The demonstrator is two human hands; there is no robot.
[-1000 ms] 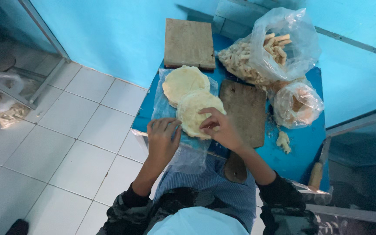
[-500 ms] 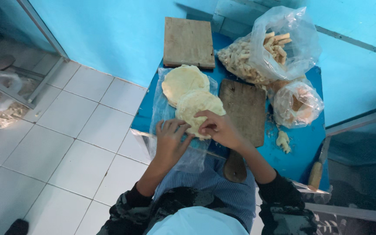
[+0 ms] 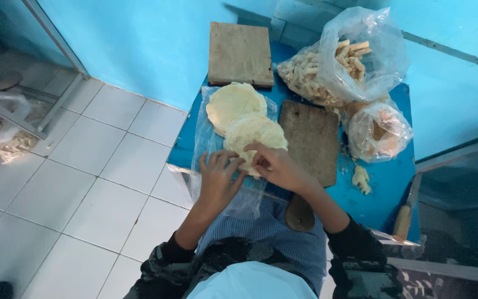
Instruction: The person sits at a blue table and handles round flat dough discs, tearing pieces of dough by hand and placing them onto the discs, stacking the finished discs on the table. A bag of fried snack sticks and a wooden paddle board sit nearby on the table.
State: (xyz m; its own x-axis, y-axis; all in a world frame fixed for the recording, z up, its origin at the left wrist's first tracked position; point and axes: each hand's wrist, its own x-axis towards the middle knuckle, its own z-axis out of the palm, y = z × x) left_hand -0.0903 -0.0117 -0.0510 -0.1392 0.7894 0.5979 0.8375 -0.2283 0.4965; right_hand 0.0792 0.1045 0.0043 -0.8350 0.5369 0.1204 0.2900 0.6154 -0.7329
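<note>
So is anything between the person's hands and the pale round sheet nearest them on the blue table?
Nothing visible. The left hand and right hand are both already at the near edge of the round sheet, which lies on clear plastic. The wooden board sits off to the right, out of the way.

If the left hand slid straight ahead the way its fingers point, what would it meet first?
Probably the nearer pale round wrapper: the left hand points up-right, its fingertips already at that wrapper's near edge on the clear plastic sheet, beside the right hand. Depth is hard to judge.
</note>
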